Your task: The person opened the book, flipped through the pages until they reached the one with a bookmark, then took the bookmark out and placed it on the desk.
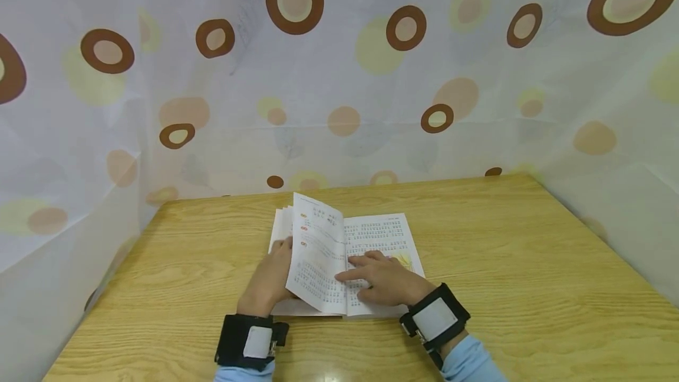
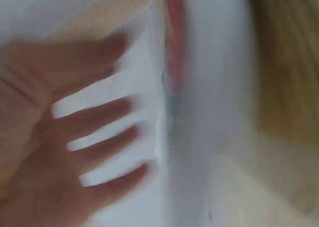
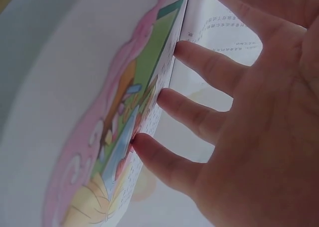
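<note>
An open book [image 1: 373, 230] with printed text lies on the table, a small yellow picture on its right page. One leaf [image 1: 318, 252] stands up near the spine, leaning left. On the left side my left hand [image 1: 270, 273] rests against the pages, its fingertips partly hidden behind that leaf. The left wrist view shows its fingers spread and fairly straight over a white page, blurred. My right hand [image 1: 389, 280] lies over the right page, index finger stretched toward the spine. In the right wrist view its extended fingertips [image 3: 144, 142] touch a page with a pink and green picture [image 3: 119, 122].
The wooden table [image 1: 504, 252] spreads around the book on all sides. A pale cloth with brown and yellow circles [image 1: 339, 75] hangs behind and at both sides. Black straps [image 1: 437, 320] with white patches circle both wrists, above light blue sleeves.
</note>
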A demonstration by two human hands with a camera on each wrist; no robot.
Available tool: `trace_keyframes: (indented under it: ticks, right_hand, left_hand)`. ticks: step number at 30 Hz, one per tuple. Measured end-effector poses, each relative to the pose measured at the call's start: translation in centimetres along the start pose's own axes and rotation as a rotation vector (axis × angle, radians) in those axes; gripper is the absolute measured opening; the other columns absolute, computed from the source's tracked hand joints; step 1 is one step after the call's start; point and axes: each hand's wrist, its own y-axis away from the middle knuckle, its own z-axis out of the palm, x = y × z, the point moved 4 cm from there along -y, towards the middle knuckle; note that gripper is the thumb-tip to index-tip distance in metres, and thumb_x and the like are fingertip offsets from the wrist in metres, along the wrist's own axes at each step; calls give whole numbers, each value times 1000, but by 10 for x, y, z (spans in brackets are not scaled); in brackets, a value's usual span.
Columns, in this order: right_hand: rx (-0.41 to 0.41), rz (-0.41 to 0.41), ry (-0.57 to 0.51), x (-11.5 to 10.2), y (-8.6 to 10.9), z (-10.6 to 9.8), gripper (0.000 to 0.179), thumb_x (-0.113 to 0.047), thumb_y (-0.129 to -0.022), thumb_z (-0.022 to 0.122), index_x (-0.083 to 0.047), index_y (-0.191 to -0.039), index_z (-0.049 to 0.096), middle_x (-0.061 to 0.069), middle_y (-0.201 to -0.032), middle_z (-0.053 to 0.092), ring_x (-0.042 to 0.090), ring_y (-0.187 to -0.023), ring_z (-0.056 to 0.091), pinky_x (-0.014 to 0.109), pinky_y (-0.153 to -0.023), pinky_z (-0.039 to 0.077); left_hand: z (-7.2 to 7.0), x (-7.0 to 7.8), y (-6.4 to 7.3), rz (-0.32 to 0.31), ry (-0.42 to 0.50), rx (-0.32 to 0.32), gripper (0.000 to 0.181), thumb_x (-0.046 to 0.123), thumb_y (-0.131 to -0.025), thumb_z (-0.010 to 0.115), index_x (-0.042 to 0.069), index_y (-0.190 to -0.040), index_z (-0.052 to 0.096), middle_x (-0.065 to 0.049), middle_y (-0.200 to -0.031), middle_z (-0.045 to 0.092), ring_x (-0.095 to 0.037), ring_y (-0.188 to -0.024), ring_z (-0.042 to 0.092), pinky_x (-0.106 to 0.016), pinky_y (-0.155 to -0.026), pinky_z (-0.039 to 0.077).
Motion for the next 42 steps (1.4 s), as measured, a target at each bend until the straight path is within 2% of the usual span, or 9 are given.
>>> trace_keyframes:
  ticks: [4,7,10,13,16,19,22,32,42]
  right_hand:
    - [-5,2,4,1,-1,1,43,-11,-81,55,-24,-122,57,17,-135,41,43,-119,31,68,-87,33]
    - [-7,5,18,2,-1,2,43,-12,-82,55,-25,-122,57,16,-135,41,43,-120,31,68,-87,32]
    - [-4,4,34,3,-2,3,42,-13,-82,56,-26,-122,57,16,-135,42,44,-119,31,68,-87,33]
    - [4,-10,40,3,-2,3,42,-12,-82,56,-25,-122,57,16,-134,42,45,-119,31,69,-85,33]
    - [6,-16,38,3,-1,3,42,-12,-82,56,-24,-122,57,17,-135,42,45,-118,31,70,-84,33]
    - [4,-15,43,3,-1,4,41,-12,-83,56,-25,-122,57,16,-135,42,44,-118,32,69,-84,34]
    - [2,-8,53,4,-1,5,41,-13,-83,57,-26,-122,57,15,-135,41,44,-119,32,69,-85,34]
    - [8,-9,30,7,1,1,46,-12,-81,58,-20,-126,54,14,-136,41,38,-120,33,63,-86,38]
    - [39,267,-15,53,19,-14,51,-9,-72,63,-17,-122,57,14,-138,38,39,-123,27,54,-83,41]
  left_hand:
    - [-23,4,-5,20,-147,310,42,9,-84,61,4,-124,49,-18,-126,47,-34,-113,41,-52,-82,46]
    - [-32,10,-6,51,-111,387,33,17,-89,56,7,-120,54,-16,-124,51,-31,-113,42,-53,-83,45]
    - [-26,15,-6,84,-111,245,35,25,-87,59,10,-119,56,-14,-127,49,-30,-117,40,-51,-91,41]
    - [-7,16,-5,75,-83,-27,47,28,-82,65,13,-125,52,-14,-135,42,-32,-122,33,-52,-96,36]
    - [12,12,-1,-21,-12,-284,63,28,-77,70,13,-132,44,-15,-140,34,-35,-126,26,-53,-99,32]
    - [24,8,3,-129,48,-415,68,25,-72,74,13,-132,44,-15,-141,34,-35,-125,27,-54,-98,32]
    - [27,7,4,-172,66,-441,68,24,-70,76,13,-130,47,-14,-139,36,-36,-123,30,-54,-96,35]
    - [28,7,4,-176,48,-452,66,24,-69,76,12,-128,49,-14,-138,39,-37,-122,32,-54,-95,36]
    - [29,5,2,-167,18,-415,65,20,-67,78,9,-126,51,-11,-130,47,-36,-117,37,-52,-92,39]
